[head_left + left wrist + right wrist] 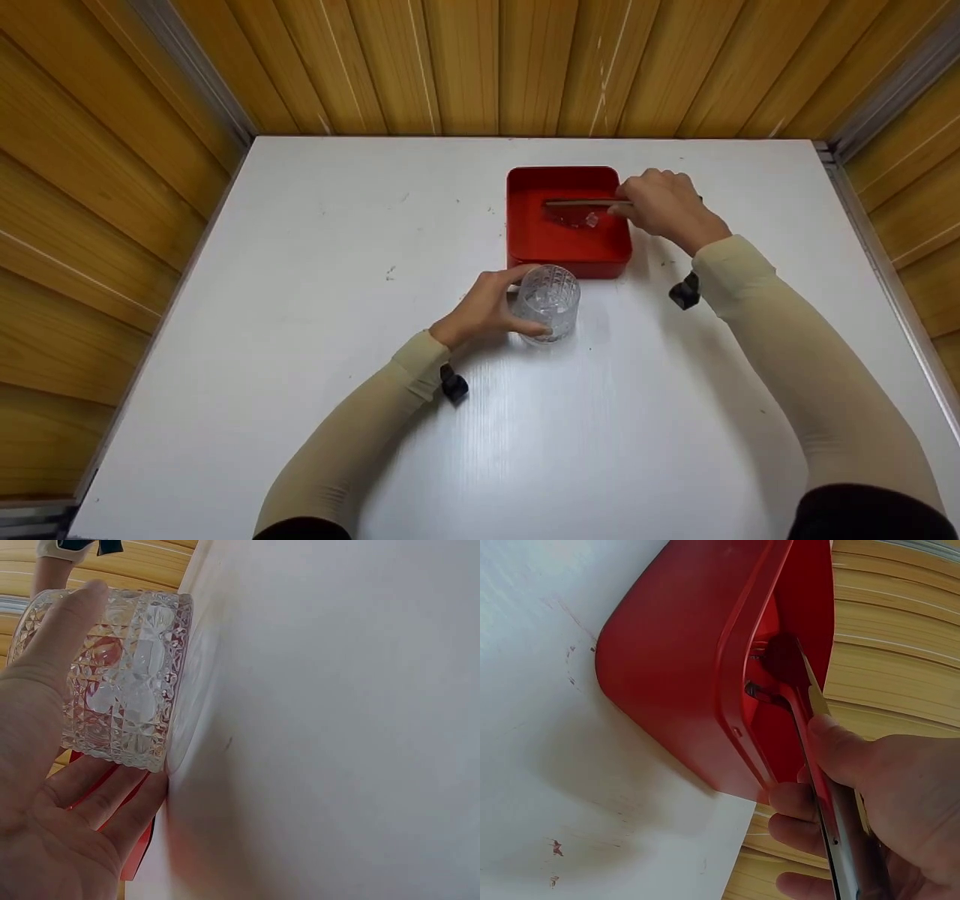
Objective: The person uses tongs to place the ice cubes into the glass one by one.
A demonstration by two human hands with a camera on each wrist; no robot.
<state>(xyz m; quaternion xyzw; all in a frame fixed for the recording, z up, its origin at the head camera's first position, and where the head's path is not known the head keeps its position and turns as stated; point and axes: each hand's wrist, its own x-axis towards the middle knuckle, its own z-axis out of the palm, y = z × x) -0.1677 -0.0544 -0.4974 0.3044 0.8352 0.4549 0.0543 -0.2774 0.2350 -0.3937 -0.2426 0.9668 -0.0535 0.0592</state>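
My left hand [486,306] grips a clear cut-glass tumbler [553,304], thumb on the near side and fingers behind. The tumbler stands upright on the white table, and clear lumps like ice cubes [142,664] show through its patterned wall. Metal tongs [825,787] are held in my right hand [664,204], above the right rim of a square red box [566,268]. Inside the box, the tips of the tongs reach down beside a few clear ice-like pieces [592,219].
The white table [360,247] carries small dark specks and smears. Wood-patterned panels [465,67] wall it in at the back and both sides. The red box stands just behind the tumbler.
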